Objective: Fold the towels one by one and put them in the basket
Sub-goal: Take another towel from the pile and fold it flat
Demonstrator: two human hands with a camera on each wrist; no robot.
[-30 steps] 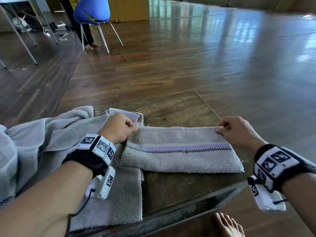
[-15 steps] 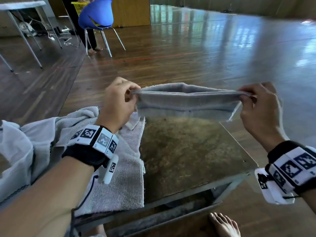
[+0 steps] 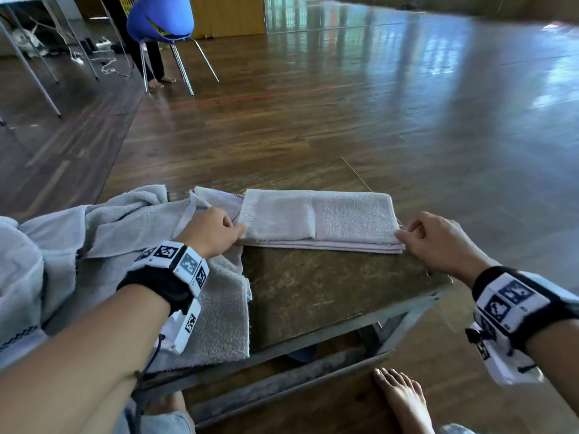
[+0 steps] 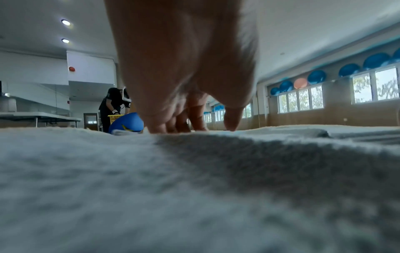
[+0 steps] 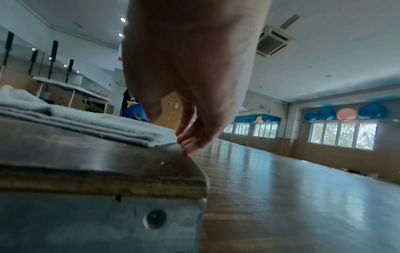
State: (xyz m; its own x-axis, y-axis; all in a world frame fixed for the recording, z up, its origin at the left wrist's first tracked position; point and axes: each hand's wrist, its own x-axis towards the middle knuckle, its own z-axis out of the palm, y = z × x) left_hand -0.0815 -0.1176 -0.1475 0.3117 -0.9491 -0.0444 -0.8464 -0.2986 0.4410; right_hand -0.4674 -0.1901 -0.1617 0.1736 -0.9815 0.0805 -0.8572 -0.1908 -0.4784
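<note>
A grey towel (image 3: 316, 219), folded into a narrow strip, lies flat at the far side of the small wooden table (image 3: 329, 292). My left hand (image 3: 216, 230) touches its near left corner with thumb and fingertips, which point down onto cloth in the left wrist view (image 4: 173, 126). My right hand (image 3: 432, 236) touches the near right corner with its index finger. In the right wrist view its fingertips (image 5: 188, 145) sit at the table's edge beside the towel (image 5: 103, 126), thumb held apart. A heap of unfolded grey towels (image 3: 109, 230) covers the table's left side under my left wrist.
A blue chair (image 3: 159, 17) stands far left on the wooden floor, with a person behind it at a yellow basket (image 4: 114, 118). A folding table (image 3: 25, 57) is at the far left. My bare foot (image 3: 404, 399) is below the table's front right corner.
Both hands lifted the flat striped towel by its far edge, folded it over and laid it down farther back. It is narrower now and the stripe is hidden.
</note>
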